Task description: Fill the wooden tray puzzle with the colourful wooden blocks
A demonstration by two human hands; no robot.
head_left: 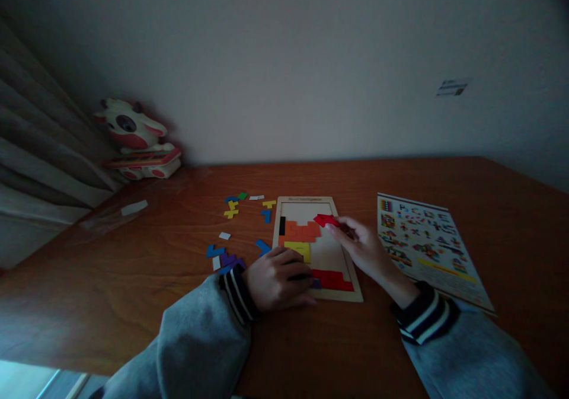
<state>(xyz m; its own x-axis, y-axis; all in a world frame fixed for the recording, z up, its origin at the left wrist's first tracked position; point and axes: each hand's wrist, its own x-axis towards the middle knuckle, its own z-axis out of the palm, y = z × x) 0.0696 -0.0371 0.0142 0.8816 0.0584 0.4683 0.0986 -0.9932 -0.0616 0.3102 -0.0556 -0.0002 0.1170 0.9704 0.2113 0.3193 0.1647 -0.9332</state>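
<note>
A wooden puzzle board (pixel 355 292) lies on the table in front of me, with orange pieces (pixel 302 232), a yellow piece (pixel 299 248), a black piece (pixel 282 226) and a red piece (pixel 333 280) in its tray. Between thumb and fingers, my right hand (pixel 364 248) pinches another red puzzle piece (pixel 326 220) above the upper right of the board. My left hand (pixel 280 277) rests across the board's lower left, its fingers bent but apart, covering part of the tray. Just past the fingertips a bit of purple piece (pixel 316 283) shows.
Left of the board lie loose pieces: yellow (pixel 231 214), blue (pixel 216 251), purple (pixel 227 260), green (pixel 242 196) and white (pixel 224 236). A printed pattern sheet (pixel 427 239) lies at right. A cow-shaped toy keyboard (pixel 142 144) stands against the wall by a curtain (pixel 44 132).
</note>
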